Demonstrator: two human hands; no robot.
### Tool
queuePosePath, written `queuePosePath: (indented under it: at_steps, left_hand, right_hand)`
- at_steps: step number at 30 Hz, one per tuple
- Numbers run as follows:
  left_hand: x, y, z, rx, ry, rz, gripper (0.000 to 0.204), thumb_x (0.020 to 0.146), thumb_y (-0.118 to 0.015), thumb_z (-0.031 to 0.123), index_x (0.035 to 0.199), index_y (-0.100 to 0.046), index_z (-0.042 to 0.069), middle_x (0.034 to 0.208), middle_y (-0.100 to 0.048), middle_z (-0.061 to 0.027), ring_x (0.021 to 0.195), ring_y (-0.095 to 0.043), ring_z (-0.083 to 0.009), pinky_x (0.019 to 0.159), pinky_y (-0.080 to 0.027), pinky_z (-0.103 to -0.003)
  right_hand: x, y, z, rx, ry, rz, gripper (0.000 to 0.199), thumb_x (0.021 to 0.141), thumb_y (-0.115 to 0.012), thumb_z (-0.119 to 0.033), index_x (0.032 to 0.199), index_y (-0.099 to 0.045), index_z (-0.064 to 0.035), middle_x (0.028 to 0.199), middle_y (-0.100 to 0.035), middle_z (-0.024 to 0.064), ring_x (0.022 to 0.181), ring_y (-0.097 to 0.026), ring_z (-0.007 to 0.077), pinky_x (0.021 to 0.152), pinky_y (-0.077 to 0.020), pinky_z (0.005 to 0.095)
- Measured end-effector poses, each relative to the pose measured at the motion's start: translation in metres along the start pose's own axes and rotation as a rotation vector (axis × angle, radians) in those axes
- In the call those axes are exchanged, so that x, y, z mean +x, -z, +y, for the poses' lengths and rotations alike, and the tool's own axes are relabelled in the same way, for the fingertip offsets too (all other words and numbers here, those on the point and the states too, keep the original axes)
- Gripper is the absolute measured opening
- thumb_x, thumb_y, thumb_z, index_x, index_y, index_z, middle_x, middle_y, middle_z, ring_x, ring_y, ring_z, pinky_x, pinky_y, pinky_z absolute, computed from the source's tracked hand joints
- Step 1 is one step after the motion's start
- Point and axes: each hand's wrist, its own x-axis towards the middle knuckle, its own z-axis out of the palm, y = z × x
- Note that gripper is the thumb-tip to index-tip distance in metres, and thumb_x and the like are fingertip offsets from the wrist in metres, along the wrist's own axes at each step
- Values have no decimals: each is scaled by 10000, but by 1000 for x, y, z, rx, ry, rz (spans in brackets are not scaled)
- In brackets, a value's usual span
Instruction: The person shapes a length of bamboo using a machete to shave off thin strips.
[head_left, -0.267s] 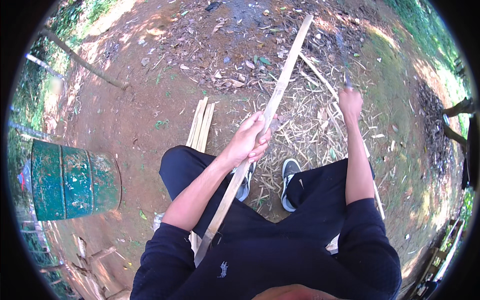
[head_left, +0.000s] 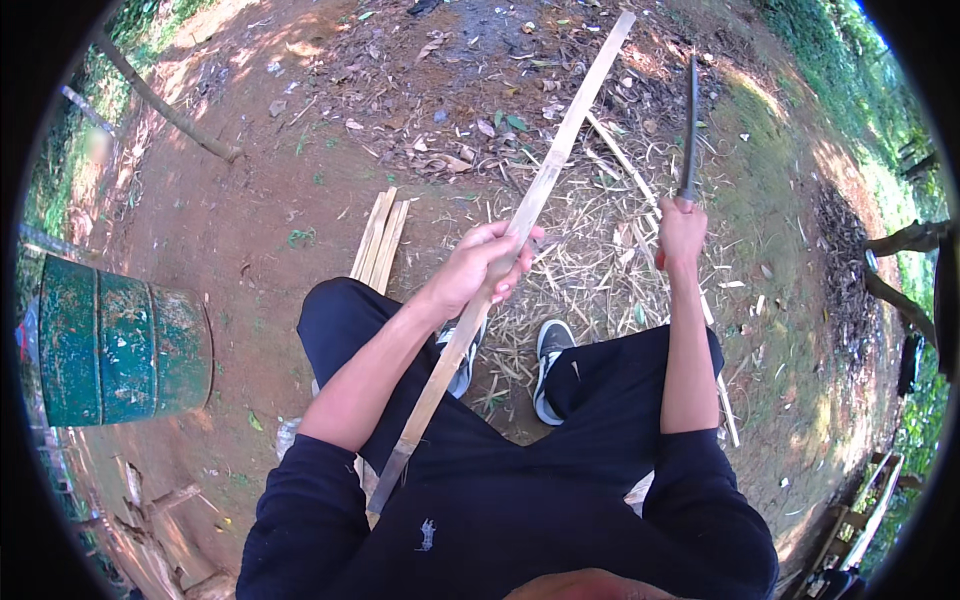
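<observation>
A long, flat bamboo strip (head_left: 562,145) runs slantwise from my lap up to the far middle of the view. My left hand (head_left: 487,265) is wrapped round it near its middle, and its dark lower end rests by my left thigh. In my right hand (head_left: 682,235) is the handle of a machete (head_left: 689,130), its long dark blade pointing away from me. The blade stands apart from the strip, to its right. A thinner bamboo strip (head_left: 625,165) lies on the ground between the two, passing behind my right hand.
Several pale strips (head_left: 380,240) lie bundled beyond my left knee. Shavings (head_left: 590,270) litter the dirt around my shoes. A green metal drum (head_left: 125,345) is at the left, cut branches (head_left: 160,500) below it. Dry leaves (head_left: 440,150) cover the far ground.
The machete, smeared by motion before, now shows sharply with its blade raised away from me. My right hand has shifted slightly down and left in view. The left hand keeps its hold.
</observation>
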Motion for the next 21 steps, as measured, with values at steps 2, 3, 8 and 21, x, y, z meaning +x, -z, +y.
queuePosePath:
  at_steps: [2,3,8,21]
  left_hand:
    - [-2,-16,8,-104,-5,15,464,1062,-389,243,1465,-324,24,795,-548,-50,460,-453,-69,375,-397,-215]
    - [-6,-15,8,-98,46,-46,478,1057,-402,223,1481,-299,29,810,-547,-50,469,-460,-71,371,-393,-211]
    - [-6,5,-7,-150,125,-227,545,1002,-491,120,1482,-240,53,868,-506,-31,478,-465,-69,353,-366,-195]
    - [-4,0,-13,261,73,14,708,853,-625,4,1466,-275,64,961,-477,-42,454,-426,-60,353,-337,-229]
  right_hand:
    - [-18,2,-16,-22,67,-67,241,785,-646,-178,626,-550,-25,541,-547,49,511,-502,130,553,-429,355]
    - [-28,2,-25,-14,132,-96,233,786,-645,-171,634,-553,-20,537,-543,49,511,-501,121,543,-423,347]
    - [-66,-5,-48,16,383,-274,169,796,-657,-134,713,-596,0,492,-517,39,473,-499,102,481,-409,315]
    - [-114,-26,-59,-154,700,-550,152,732,-704,-119,714,-590,-20,558,-560,193,547,-600,398,530,-476,442]
